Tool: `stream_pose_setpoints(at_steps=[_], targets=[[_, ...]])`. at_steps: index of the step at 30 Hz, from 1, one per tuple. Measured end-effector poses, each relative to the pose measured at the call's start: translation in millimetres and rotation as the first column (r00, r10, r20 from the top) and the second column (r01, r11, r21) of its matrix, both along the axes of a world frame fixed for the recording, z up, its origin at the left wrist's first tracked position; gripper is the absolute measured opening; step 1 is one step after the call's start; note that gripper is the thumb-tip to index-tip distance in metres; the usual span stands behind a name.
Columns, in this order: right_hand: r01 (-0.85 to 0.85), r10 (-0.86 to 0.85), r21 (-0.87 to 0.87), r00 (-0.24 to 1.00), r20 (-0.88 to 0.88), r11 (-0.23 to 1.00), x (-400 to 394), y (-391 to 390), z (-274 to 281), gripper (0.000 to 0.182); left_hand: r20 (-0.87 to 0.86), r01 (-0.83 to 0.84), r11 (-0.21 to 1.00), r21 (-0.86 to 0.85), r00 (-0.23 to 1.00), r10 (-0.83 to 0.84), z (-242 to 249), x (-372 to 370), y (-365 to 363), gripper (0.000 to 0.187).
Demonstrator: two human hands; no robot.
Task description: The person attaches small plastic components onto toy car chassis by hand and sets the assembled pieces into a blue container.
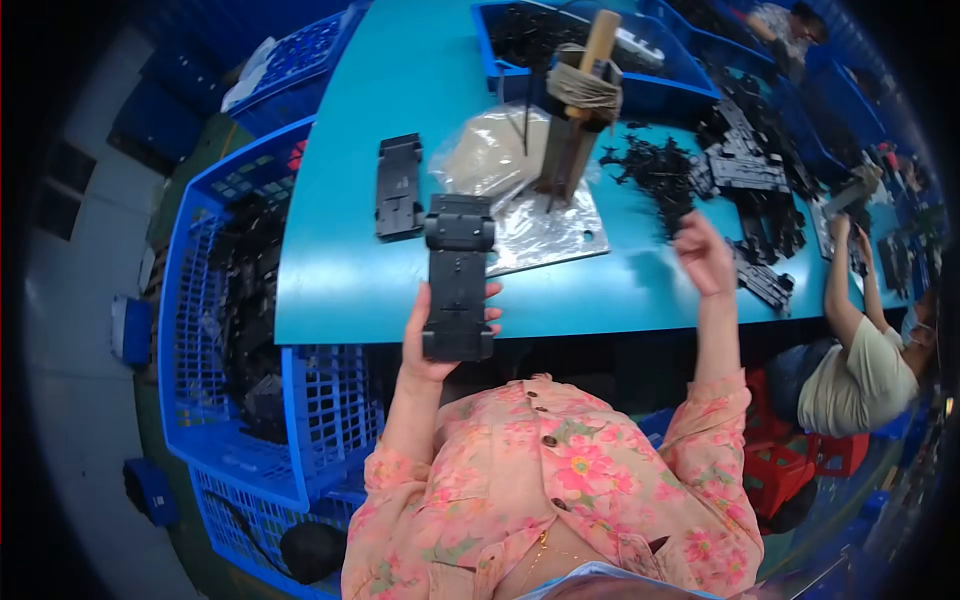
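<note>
My left hand (pixel 416 345) grips a black plastic toy car chassis (pixel 458 285), held upright over the near edge of the table. The thumb lies along one side and the fingertips show on the other. My right hand (pixel 706 258) is raised beside a pile of small black plastic parts (pixel 660 175). Its fingers are curled together, and whatever they may hold is too small to make out. A second black chassis (pixel 400 188) lies on the table to the left. Between the hands stands a post fixture with a wooden handle (pixel 598 45), on a plastic-wrapped plate (pixel 550 236).
A blue crate (pixel 300 420) of black parts stands left of the blue-green table (pixel 340 290). A blue bin (pixel 600 80) of black parts sits at the back. More chassis (pixel 745 165) are heaped at the right. A co-worker (pixel 860 370) works farther right, near red stools (pixel 780 470).
</note>
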State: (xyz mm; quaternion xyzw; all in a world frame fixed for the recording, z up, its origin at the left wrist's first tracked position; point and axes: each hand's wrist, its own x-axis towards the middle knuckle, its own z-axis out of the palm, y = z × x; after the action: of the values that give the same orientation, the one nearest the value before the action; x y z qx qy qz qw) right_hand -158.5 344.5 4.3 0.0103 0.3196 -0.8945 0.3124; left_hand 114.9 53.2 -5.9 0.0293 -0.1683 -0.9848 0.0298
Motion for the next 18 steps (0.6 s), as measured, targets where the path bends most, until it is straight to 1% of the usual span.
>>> stream_pose_setpoints(at_steps=[1, 3, 5, 8, 11, 14, 17, 18], targets=[[-0.053, 0.057, 0.119, 0.998, -0.029, 0.992, 16, -7, -2, 0.011, 0.008, 0.003, 1.0, 0.011, 1.0, -0.003, -3, 1, 0, 0.066], [-0.215, 0.216, 0.231, 0.976, 0.021, 0.949, 38, -22, -2, 0.011, 0.005, 0.032, 0.995, 0.099, 0.999, -0.033, -4, 2, 2, 0.066], [-0.145, 0.187, 0.473, 0.981, -0.043, 0.869, 41, -27, -8, 0.012, 0.053, 0.009, 0.999, 0.045, 0.999, -0.012, -3, 4, 5, 0.066], [-0.037, 0.255, 0.726, 0.947, -0.193, 0.686, 41, -24, -3, 0.018, 0.043, 0.011, 1.0, 0.02, 0.999, -0.012, -3, 5, 8, 0.066], [0.166, 0.34, 0.81, 0.846, -0.41, 0.563, 45, -20, -1, 0.024, 0.057, 0.011, 1.0, -0.018, 0.998, -0.01, -7, 9, 7, 0.065], [0.488, 0.353, 0.746, 0.67, -0.653, 0.454, 45, -19, -9, 0.024, 0.064, 0.006, 1.0, -0.016, 0.998, -0.005, -6, 10, 7, 0.066], [0.643, 0.399, 0.66, 0.528, -0.749, 0.388, 48, -21, -16, 0.024, 0.069, 0.008, 1.0, 0.004, 0.998, -0.008, -6, 11, 9, 0.068], [0.647, 0.421, 0.677, 0.537, -0.731, 0.35, 50, -22, -15, 0.024, 0.062, 0.01, 1.0, 0.012, 0.998, -0.011, -5, 11, 9, 0.069]])
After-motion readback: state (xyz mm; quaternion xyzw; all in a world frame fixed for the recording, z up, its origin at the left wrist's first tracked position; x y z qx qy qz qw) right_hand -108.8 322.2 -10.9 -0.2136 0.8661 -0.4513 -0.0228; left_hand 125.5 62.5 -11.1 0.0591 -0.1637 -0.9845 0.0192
